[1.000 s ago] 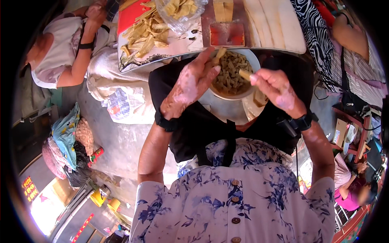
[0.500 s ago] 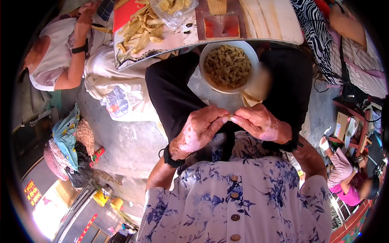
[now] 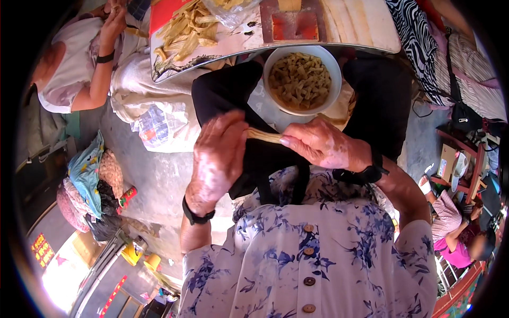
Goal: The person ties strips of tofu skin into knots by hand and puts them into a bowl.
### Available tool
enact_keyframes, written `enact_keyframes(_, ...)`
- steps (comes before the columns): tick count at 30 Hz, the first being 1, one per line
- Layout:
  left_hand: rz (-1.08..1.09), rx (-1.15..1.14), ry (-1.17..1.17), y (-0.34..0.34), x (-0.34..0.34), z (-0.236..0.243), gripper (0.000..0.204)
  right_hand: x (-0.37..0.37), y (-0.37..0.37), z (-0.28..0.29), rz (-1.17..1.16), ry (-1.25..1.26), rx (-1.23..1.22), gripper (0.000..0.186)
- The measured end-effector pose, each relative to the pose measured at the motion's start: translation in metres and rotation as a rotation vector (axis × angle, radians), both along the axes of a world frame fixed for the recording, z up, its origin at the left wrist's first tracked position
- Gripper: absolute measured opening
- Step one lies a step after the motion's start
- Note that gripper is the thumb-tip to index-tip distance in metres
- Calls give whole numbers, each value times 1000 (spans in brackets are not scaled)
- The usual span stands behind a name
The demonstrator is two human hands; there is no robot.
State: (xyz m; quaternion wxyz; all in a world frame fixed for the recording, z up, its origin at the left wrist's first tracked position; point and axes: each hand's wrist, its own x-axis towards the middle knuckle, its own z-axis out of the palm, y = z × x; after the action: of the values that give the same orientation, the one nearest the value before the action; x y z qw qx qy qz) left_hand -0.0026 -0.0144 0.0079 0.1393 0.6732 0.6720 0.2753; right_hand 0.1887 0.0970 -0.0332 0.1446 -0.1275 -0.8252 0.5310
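Observation:
A pale tan, folded-looking strip (image 3: 264,136) stretches between my two hands, above my lap. My right hand (image 3: 326,143) pinches its right end between thumb and fingers. At the other end my left hand (image 3: 218,156) is closed on the strip, slightly blurred, its fingertips partly hidden. Just beyond my hands, between my knees, a white bowl (image 3: 335,71) holds many short cut pieces (image 3: 300,80) of similar tan stuff. Long tan strips (image 3: 188,32) lie heaped on the table at the far left, beside a clear plastic bag (image 3: 231,11).
The table's edge (image 3: 366,51) runs close beyond the bowl, with a red-and-brown board (image 3: 295,26) on it. A person (image 3: 79,69) sits at the left; another in striped clothing (image 3: 472,74) is at the right. Pale sacks (image 3: 154,114) lie left of my knee.
My hands have moved apart, the left one leftward, and the strip now shows between them. The blurred tan shape by the bowl's right side is gone.

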Motion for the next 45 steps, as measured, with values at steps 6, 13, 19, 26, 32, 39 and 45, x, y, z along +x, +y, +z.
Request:
enact_keyframes(6, -189, -202, -357, 11, 33, -3, 28, 0, 7, -2, 56, 92, -87, 16)
enact_keyframes(13, -314, -219, -382, -11, 11, -9, 12, 19, 14, 12, 245, -121, -162, 20)
enact_keyframes(19, 0, -275, -759, -28, -26, 5, 15, 3, 4, 13, 92, 61, -135, 18)
enact_keyframes(26, 134, 240, -2014, -13, -22, 24, 29, -62, -7, 39, -130, 342, 22, 19)
enact_keyframes(32, 108, 389, -2079, 0, -27, 27, 31, -79, -4, 36, -152, 363, 55, 17)
enact_keyframes(39, 99, 205, -635, 2, 7, 5, 24, -64, -5, 19, -198, 344, -85, 11)
enact_keyframes(45, 19, 233, -423, 2, 13, -12, 22, -40, -4, 18, -121, 135, -207, 12)
